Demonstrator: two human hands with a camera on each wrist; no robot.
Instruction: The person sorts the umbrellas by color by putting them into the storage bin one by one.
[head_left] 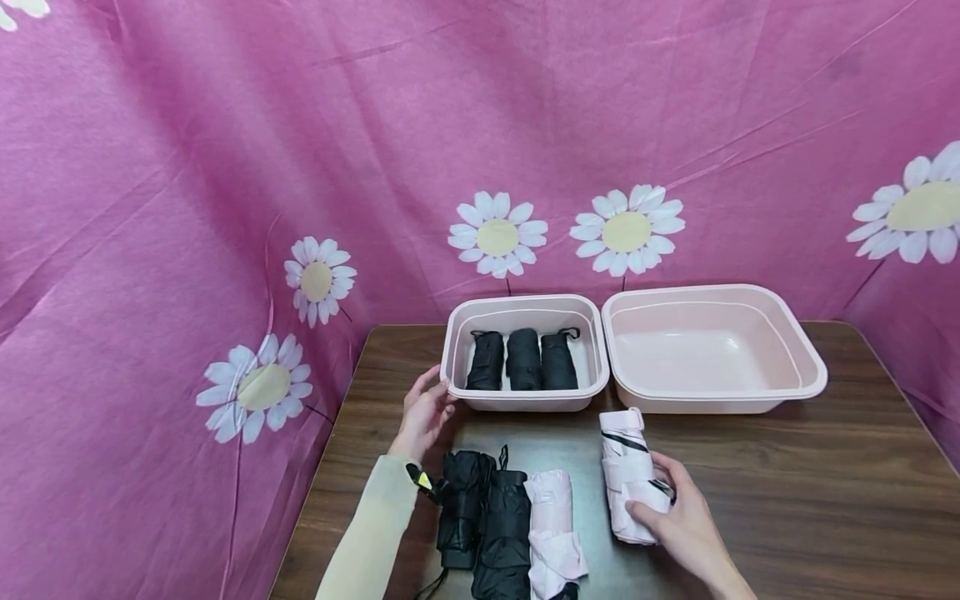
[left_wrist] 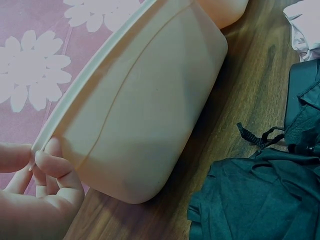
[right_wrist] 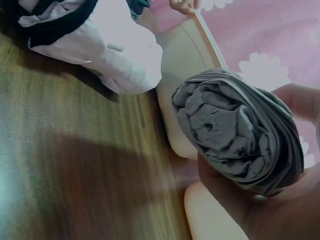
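Observation:
My right hand (head_left: 686, 517) grips a folded pale pink umbrella (head_left: 626, 479) with black trim, held in front of the gap between two tubs. In the right wrist view the rolled fabric end of that umbrella (right_wrist: 220, 125) faces the camera. My left hand (head_left: 426, 414) pinches the rim of the smaller pink tub (head_left: 525, 403) at its left front corner, thumb and fingers on either side of the edge in the left wrist view. Inside that tub lie three folded black umbrellas (head_left: 524, 358), side by side.
Two folded black umbrellas (head_left: 504, 533) and another pale pink umbrella (head_left: 553, 533) lie in a row on the wooden table (head_left: 840, 500), near me. A larger pink tub (head_left: 705, 402) stands right of the smaller one. A pink flowered cloth (head_left: 420, 150) hangs behind.

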